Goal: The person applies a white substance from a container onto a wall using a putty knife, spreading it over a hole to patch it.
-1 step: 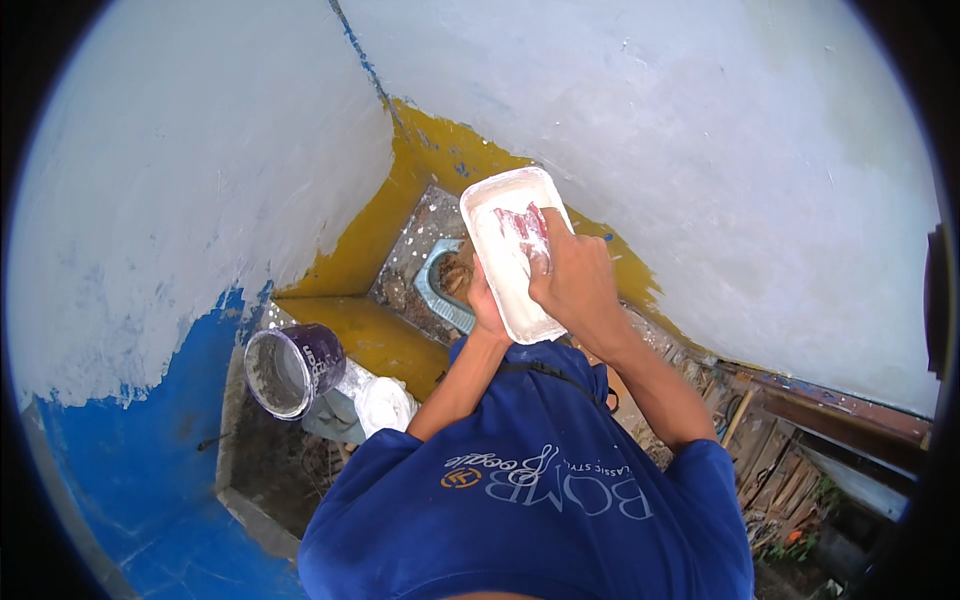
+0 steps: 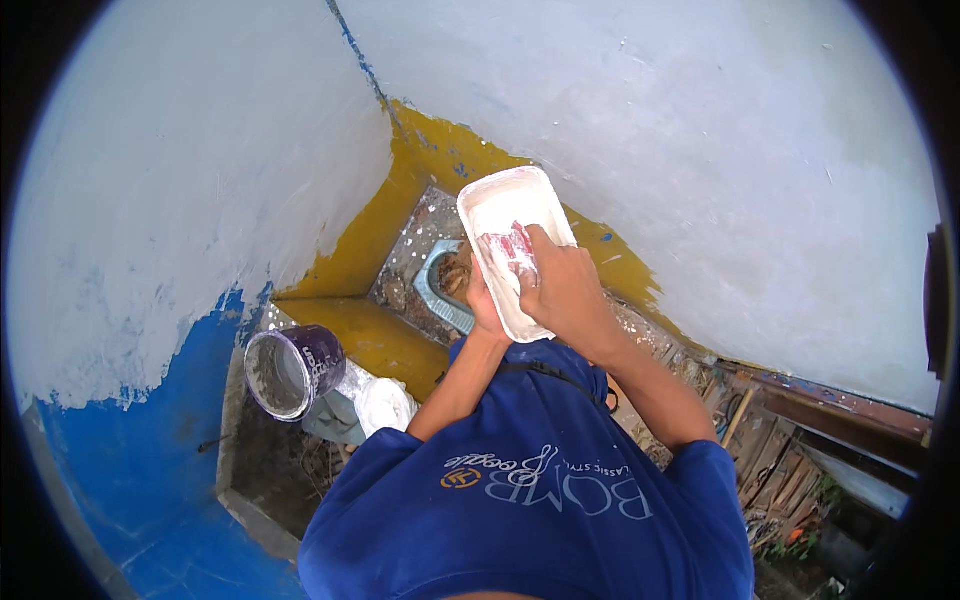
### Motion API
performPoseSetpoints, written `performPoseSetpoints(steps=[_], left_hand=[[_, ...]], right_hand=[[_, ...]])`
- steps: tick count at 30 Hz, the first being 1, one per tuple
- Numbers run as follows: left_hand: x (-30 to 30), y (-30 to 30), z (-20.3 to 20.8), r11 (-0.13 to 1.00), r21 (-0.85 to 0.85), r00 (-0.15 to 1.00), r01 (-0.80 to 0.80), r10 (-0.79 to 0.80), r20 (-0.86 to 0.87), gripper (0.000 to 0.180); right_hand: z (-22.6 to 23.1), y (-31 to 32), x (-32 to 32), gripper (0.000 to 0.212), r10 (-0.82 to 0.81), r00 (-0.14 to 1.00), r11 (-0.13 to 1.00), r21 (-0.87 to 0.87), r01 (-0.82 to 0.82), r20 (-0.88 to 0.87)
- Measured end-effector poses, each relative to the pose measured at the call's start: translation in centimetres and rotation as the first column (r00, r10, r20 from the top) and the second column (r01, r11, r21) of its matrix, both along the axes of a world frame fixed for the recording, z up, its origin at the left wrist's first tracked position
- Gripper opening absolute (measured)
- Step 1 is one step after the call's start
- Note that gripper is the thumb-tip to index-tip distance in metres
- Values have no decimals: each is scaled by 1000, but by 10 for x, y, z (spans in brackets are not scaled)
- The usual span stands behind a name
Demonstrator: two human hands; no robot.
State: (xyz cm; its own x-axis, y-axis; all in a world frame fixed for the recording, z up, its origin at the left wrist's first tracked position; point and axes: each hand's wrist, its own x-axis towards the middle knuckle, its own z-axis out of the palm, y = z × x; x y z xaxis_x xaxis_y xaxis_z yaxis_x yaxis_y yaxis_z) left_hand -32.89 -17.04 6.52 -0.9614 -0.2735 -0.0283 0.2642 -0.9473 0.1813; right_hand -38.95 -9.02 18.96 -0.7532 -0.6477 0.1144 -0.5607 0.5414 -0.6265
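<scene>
A white rectangular tray [image 2: 536, 198] is held up in front of my chest, tilted, with a white paste-like coating inside. My left hand [image 2: 484, 306] supports it along its left side, closed on the edge, fingers mostly hidden beneath. Inside the tray, my right hand [image 2: 566, 284] pinches a flat red piece smeared with white [image 2: 509, 246]. It looks like a putty spreader, but its exact kind is unclear under the paste. The red piece lies against the tray's inner surface.
Pale grey-white walls [image 2: 700, 180] meet in a corner above a yellow band [image 2: 360, 245] and blue paint [image 2: 120, 470]. Below are a light-blue squat toilet [image 2: 428, 285], a dark purple bucket [image 2: 318, 358] and a white bag [image 2: 384, 405]. Wooden planks [image 2: 775, 470] lie at the right.
My right hand has drawn the red piece slightly down and to the left within the tray. The tray has shifted very slightly; my left hand keeps its hold.
</scene>
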Motion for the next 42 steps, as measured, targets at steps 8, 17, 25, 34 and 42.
performPoseSetpoints(steps=[8,17,25,34,42], left_hand=[[4,-1,-10,999,42,1000,25,-25,6,62],[3,-2,-10,1000,22,998,3,-2,-60,62],[2,-1,-2,999,-28,999,16,-15,34,62],[-1,2,8,999,-34,998,33,-31,45,68],[-6,0,-1,999,37,1000,-7,7,21,65]], right_hand=[[-4,-3,0,41,32,999,999,-15,-31,24],[-2,-9,9,38,-25,1000,999,-36,25,-5],[-3,-7,10,40,-82,994,997,2,82,70],[14,7,-9,36,-155,981,984,71,164,-116],[4,5,3,31,-72,997,997,-20,71,-32]])
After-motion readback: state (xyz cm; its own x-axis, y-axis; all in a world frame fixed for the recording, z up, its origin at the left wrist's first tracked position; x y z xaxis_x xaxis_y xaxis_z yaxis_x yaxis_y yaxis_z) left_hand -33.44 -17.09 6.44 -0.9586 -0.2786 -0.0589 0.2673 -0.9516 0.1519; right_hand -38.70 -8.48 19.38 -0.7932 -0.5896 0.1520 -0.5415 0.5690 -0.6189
